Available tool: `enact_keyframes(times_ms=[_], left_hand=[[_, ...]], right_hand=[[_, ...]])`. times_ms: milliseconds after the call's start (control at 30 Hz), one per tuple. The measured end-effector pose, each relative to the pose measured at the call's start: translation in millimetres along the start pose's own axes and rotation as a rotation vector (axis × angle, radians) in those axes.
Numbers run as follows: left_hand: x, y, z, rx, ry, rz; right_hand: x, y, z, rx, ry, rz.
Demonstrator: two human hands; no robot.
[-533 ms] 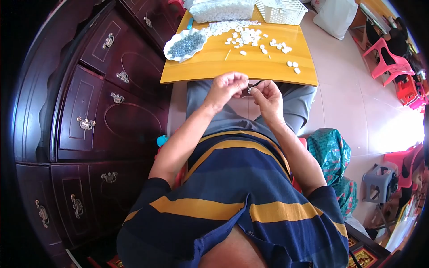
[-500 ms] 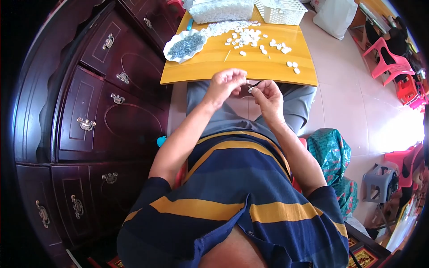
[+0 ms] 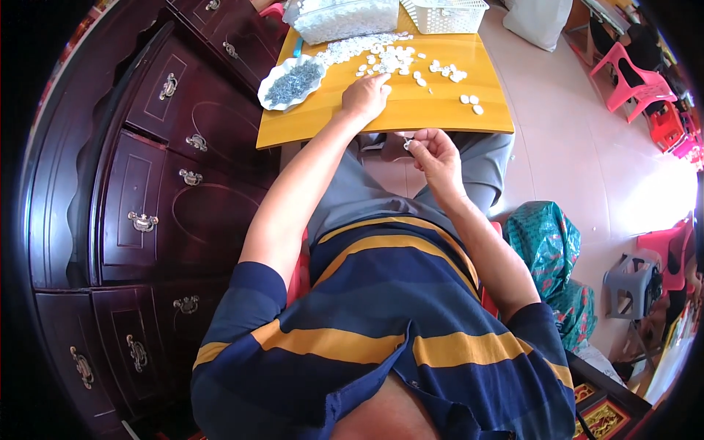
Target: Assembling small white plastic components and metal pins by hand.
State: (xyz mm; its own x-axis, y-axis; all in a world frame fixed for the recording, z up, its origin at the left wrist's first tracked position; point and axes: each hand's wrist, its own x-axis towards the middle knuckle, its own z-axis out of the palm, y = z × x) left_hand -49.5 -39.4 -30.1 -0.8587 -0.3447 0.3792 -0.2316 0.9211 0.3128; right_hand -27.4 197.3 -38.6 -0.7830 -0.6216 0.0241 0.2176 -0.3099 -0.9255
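Note:
My left hand (image 3: pixel 366 98) lies over the near middle of the yellow wooden table (image 3: pixel 469 126). Its index finger stretches toward a cluster of small white oval pieces (image 3: pixel 394 59), the thumb is apart, and the other fingers are partly hidden beneath. In front of my lap, just off the table's near edge, my right hand (image 3: pixel 438 155) pinches a small white piece (image 3: pixel 408 144) with a dark part at its top. To the left of my left hand stands a white scalloped dish (image 3: pixel 265 98) heaped with small grey-blue pieces (image 3: pixel 293 82).
A clear tub (image 3: pixel 345 26) of white pieces and a white perforated basket (image 3: pixel 449 20) stand at the table's far edge. Dark wooden drawers (image 3: pixel 158 205) line my left. Green wrapped bags (image 3: pixel 544 238) sit on the floor at right, with a grey stool (image 3: pixel 629 287) and pink chair (image 3: pixel 632 84) beyond.
My left hand has moved away from my right hand, forward onto the table by the white pieces. The right hand keeps its pinch on the small piece. The view has shifted slightly.

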Motion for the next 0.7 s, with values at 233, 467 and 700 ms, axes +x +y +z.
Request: enact_keyframes(times_ms=[233,467,700], left_hand=[[8,-5,6,-0.043,-0.057,-0.08],[-24,0,-3,-0.345,0.087,0.041],[-89,20,-41,-1.004,-0.034,-0.173]], right_hand=[[2,2,-2,-0.024,-0.004,0.014],[-1,-6,2,-0.014,0.026,0.014],[-2,-8,0,-0.012,0.053,-0.011]])
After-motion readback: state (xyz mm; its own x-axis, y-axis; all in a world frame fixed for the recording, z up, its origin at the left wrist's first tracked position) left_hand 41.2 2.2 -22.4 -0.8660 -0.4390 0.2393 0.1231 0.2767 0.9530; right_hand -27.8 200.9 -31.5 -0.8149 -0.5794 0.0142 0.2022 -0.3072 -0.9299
